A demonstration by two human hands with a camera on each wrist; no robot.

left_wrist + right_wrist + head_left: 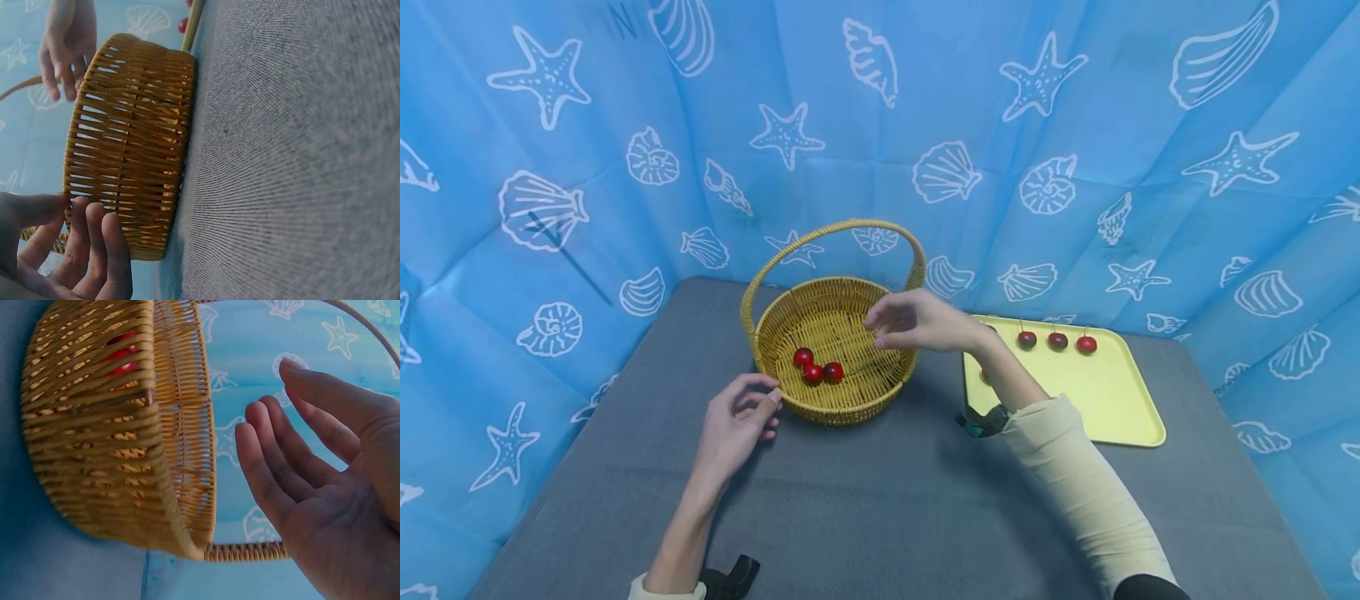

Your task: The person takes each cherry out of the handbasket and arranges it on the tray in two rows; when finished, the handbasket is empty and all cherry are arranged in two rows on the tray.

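Resting in the basket: three cherries (812,374) sit close together on the woven floor of the basket (835,412), toward its left side, its handle (857,223) arched above.
Waiting on the tray: a row of three fruits (1057,342) lines the far side of the yellow tray (1075,400), to the basket's right, and one more cherry (985,377) peeks out beside the right forearm.
Tally: with at least four on the tray against three in the basket, the work looks partway along, probably short of half.
Right hand: poised over the basket's right side, the right hand (917,321) has its fingers lightly bent and the thumb well parted from them, with nothing held.
Left hand: at the basket's near left rim, the left hand (741,417) appears to pinch the edge lightly between thumb and forefinger, the other fingers bent beside the weave.
Behind the arm: the right forearm and sleeve (1086,483) cover the tray's left part, so the full count cannot be told; a dark patch (990,329) by the wrist may be another cherry.
Through the weave: the right wrist view shows the basket's fruit only as red glimpses, and the left wrist view cuts off most of the tray.
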